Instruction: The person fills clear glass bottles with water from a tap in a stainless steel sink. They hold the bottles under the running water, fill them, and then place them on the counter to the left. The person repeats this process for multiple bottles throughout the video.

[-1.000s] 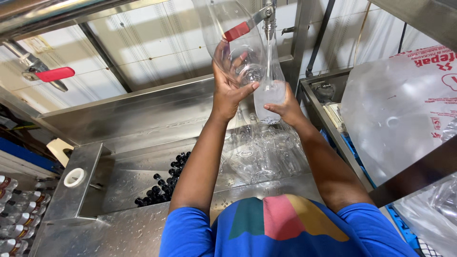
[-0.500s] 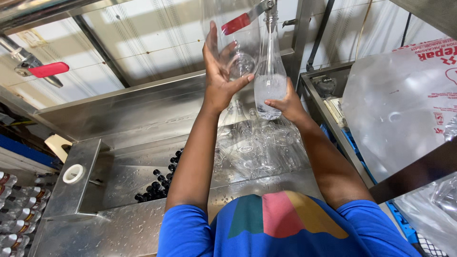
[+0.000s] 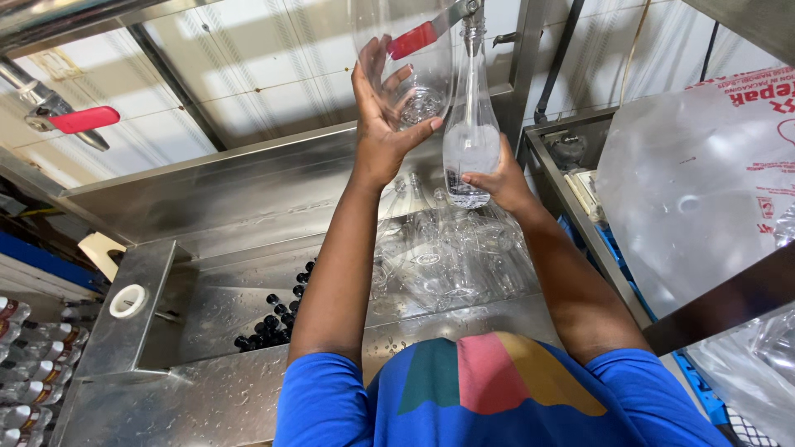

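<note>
Bottles slightly lower; left hand (image 3: 383, 124) gripping clear bottle (image 3: 411, 62), top cropped; right hand (image 3: 497, 182) clutching another

One head-worn view looks down and forward over the person's chest, close in, facing the steel sink (image 3: 248, 248) and the tiled wall (image 3: 248, 66) behind it.

bottles (image 3: 470, 141): clear glossy plastic | sink (image 3: 248, 199): brushed steel | tap handle (image 3: 83, 119): red plastic

Both arms raised, left hand (image 3: 383, 124) cupped, right hand (image 3: 499, 180) seemingly gripping
</note>
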